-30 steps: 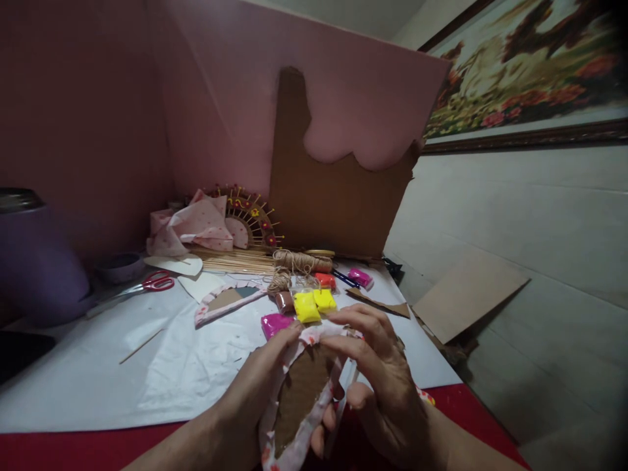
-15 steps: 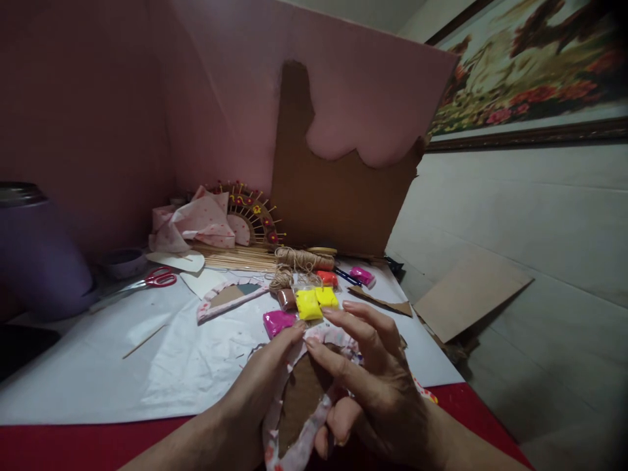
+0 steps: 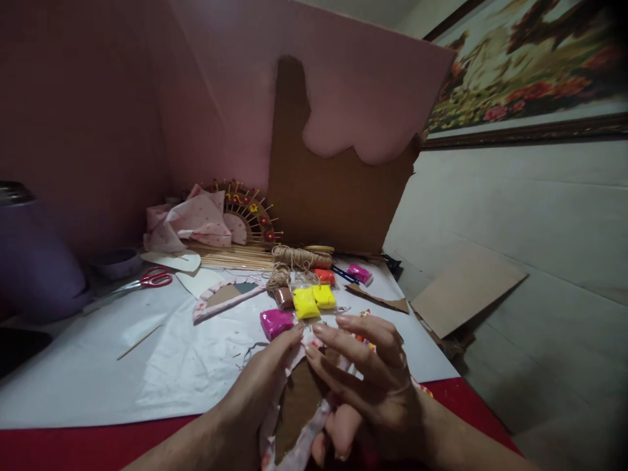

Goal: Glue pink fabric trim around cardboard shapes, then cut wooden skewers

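Both my hands hold a brown cardboard shape (image 3: 300, 400) edged with pink floral fabric, low in the middle of the view. My left hand (image 3: 260, 383) pinches the fabric edge at the top left of the piece. My right hand (image 3: 370, 386) grips the piece from the right, its fingers curled over the top edge and its thumb under it. Just beyond my fingertips lie small packets of clay: a magenta packet (image 3: 275, 322) and yellow packets (image 3: 314, 301).
White paper (image 3: 147, 366) covers a red table. On it lie red-handled scissors (image 3: 147, 281), a second fabric-edged cardboard piece (image 3: 226, 299), twine (image 3: 294, 260), bamboo sticks (image 3: 230, 260) and pink fabric (image 3: 189, 222). A tall cardboard panel (image 3: 333, 196) stands behind. A purple pot (image 3: 34, 261) sits left.
My right fingers have slid along the top fabric edge and the piece has sunk a little lower in view. My left hand keeps its pinch.
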Demonstrator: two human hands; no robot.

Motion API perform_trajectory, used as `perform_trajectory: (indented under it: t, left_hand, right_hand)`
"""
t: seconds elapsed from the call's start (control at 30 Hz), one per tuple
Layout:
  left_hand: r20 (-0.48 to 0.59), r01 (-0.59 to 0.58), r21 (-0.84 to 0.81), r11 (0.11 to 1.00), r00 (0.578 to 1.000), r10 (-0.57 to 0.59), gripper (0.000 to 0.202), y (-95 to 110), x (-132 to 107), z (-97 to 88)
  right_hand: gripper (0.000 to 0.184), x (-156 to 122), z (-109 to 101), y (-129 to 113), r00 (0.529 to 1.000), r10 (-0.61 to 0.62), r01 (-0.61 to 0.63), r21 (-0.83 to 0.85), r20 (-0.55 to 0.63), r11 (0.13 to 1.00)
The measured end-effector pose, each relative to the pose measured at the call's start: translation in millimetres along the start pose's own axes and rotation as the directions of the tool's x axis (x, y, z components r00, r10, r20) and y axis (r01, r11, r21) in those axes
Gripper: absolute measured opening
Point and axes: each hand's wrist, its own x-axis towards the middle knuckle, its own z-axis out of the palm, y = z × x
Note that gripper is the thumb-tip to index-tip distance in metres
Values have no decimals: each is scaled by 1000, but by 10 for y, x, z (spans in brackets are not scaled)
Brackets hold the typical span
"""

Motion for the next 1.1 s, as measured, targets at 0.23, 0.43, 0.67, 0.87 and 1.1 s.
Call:
perform_trajectory:
  t: [0.23,0.43,0.67,0.87,1.1]
  left_hand:
    - [11,61,-58,996,998,-60,39,15,7,1]
    - [108,138,-162,977,987,-122,45,105,-12,21]
    - [15,161,118,980,986,-164,74,105,-26,-14]
    - [-42,154,135,979,988,-149,72,110,-36,42]
    - [-35,145,144,979,989,-142,73,93,-32,61]
  right_hand:
    - [46,37,-64,35,992,-125,122,-86,-20,989]
    - [17,64,-133,-48,982,-5,27,110,-191,994]
    - [13,-7,-147,-16,937,299,-220,357,-182,908]
    - [34,-74,-84,4,981,166,-143,209,-99,967]
    - [46,-40,-45,-36,996,83,-79,120,-27,990]
